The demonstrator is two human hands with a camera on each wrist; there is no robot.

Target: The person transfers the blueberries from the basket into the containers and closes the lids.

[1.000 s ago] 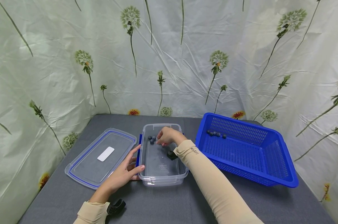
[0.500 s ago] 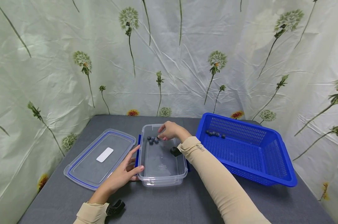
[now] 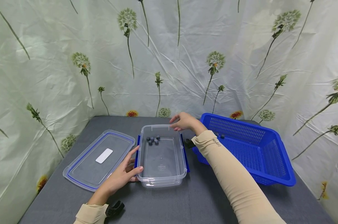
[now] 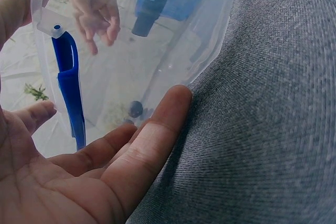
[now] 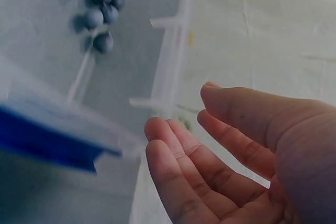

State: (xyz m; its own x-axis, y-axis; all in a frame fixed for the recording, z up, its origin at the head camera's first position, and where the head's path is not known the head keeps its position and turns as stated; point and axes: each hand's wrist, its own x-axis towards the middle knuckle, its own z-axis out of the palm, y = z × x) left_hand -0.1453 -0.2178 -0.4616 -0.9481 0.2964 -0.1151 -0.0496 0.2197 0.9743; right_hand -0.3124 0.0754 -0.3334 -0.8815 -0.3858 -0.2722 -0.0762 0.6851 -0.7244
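A clear plastic food container (image 3: 162,161) with blue side clips stands on the grey cloth, its top uncovered. Several blueberries (image 5: 102,14) lie in a cluster on its floor toward the far left. My left hand (image 3: 121,172) rests against the container's left side, thumb at the rim and fingers extended along the wall by the blue clip (image 4: 71,87). Above the far right corner of the container is my right hand (image 3: 184,121). Its fingers are loosely bent and spread from the thumb, with nothing between them in the right wrist view.
The container's lid (image 3: 113,141), with a blue seal and white label, lies flat at the left. A blue plastic basket (image 3: 258,161) stands at the right with a few blueberries (image 3: 222,136) inside, partly hidden by the right wrist. A floral curtain (image 3: 169,56) hangs behind.
My right hand has risen out of the container and moved right toward the basket, leaving another blueberry in the cluster. The left hand keeps its place at the container's side.
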